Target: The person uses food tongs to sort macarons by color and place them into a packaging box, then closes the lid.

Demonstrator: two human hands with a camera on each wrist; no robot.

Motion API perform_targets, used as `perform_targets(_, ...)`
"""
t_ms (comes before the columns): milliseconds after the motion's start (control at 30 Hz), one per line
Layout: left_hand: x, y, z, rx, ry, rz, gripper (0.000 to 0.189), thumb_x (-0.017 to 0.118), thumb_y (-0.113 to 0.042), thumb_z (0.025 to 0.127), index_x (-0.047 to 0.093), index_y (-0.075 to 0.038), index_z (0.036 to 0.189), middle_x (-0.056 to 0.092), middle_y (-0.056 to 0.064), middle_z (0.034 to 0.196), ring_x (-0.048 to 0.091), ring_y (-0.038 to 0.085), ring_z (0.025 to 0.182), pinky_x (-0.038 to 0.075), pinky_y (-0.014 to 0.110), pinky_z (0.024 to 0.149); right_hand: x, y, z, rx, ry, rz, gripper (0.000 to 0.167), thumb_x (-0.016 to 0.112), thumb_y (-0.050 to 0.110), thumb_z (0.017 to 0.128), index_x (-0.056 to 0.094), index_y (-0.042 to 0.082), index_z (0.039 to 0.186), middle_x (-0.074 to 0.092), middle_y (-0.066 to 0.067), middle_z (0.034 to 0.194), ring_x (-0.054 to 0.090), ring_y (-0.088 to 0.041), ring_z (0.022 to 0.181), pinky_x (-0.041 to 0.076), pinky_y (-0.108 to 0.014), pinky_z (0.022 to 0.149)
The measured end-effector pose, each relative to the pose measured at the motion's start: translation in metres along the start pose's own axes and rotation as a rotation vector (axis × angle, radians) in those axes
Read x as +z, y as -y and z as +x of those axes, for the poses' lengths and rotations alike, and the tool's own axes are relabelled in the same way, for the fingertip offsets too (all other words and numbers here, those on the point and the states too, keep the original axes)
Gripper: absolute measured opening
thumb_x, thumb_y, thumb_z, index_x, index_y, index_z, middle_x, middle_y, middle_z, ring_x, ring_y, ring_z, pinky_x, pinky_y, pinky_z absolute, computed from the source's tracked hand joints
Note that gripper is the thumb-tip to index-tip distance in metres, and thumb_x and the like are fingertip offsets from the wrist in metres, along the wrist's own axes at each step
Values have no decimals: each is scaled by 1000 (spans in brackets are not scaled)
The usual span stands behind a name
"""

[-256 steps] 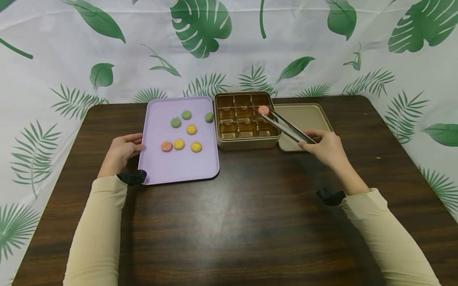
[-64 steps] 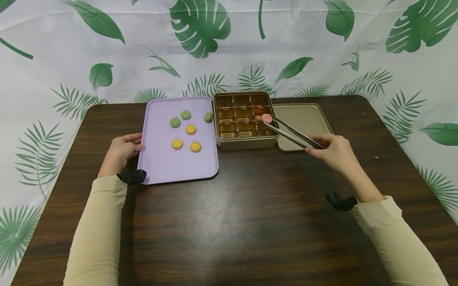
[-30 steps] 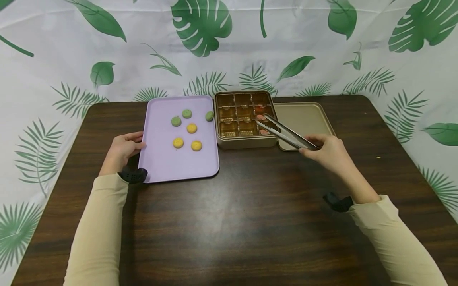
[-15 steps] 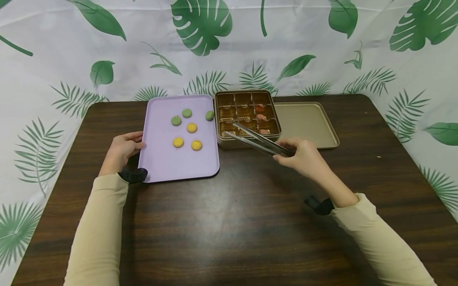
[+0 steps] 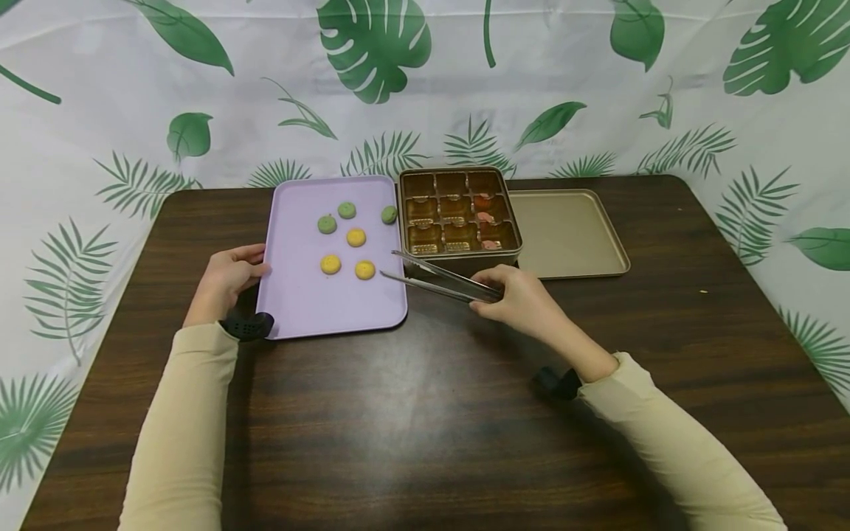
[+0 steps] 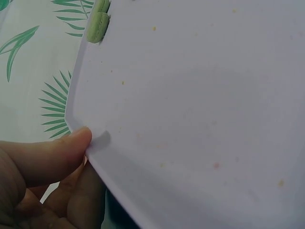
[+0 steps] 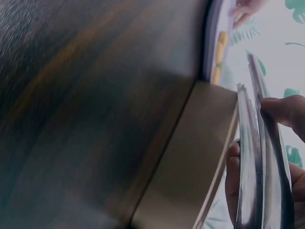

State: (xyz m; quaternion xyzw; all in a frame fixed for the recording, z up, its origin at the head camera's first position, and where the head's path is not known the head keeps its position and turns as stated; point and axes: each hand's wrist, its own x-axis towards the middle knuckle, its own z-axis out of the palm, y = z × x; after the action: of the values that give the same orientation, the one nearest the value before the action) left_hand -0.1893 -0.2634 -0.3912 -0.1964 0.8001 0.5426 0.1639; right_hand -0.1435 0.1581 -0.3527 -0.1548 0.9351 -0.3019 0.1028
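Observation:
My left hand (image 5: 229, 284) pinches the left edge of a lilac tray (image 5: 325, 310), thumb on top and fingers beneath in the left wrist view. Three yellow macarons (image 5: 364, 270) and three green macarons (image 5: 347, 211) lie on the tray. Metal tongs (image 5: 458, 279) are in my right hand (image 5: 524, 299), gripped near their hinged end. Their tips are spread over the tray's right edge, just right of the nearest yellow macaron, with nothing between them. A gold box (image 5: 461, 259) with a divided insert stands beside the tray, pink macarons (image 5: 486, 217) in its right column.
A flat gold lid (image 5: 574, 236) lies right of the box. The dark wooden table (image 5: 398, 428) stretches out in front. Behind it hangs a white cloth (image 5: 265, 44) with green leaves. A small yellow crumb (image 5: 703, 291) lies at the right.
The last pink macaron has gone from the tray into the box's right column. My right hand then carried the spread tongs left and nearer, to the tray. My left hand stayed put.

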Motion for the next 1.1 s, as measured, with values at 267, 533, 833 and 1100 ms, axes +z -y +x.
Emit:
perform_targets(267,0,1,1,-8,-9,4,57,49,-7,97,28,-7,150,34,16,153,39,26,133,34,40,115,17,7,11,-22,16,-34,40,73,21,82,66,5,118,66,-14,116,60,-25,93,52,-43,83)
perform_targets(533,-1,2,3,4,-19,16,57,50,-7,97,29,-6,150,36,15,153,49,5,107,38,37,113,28,11,21,-46,10,-61,40,74,20,81,67,4,116,66,-16,116,63,-27,92,52,-46,85)
perform_targets(833,-1,0,1,5,-11,13,56,50,-7,97,29,-6,149,34,15,153,45,17,123,38,37,113,32,16,29,-23,23,-66,41,74,21,81,66,4,118,65,-16,119,63,-32,105,53,-47,89)
perform_targets(1100,-1,-1,0,-3,-5,9,57,50,-7,97,29,-7,149,34,15,154,43,21,129,37,37,114,35,19,33,-18,27,-87,40,73,21,82,66,5,118,66,-15,117,64,-28,95,53,-43,83)
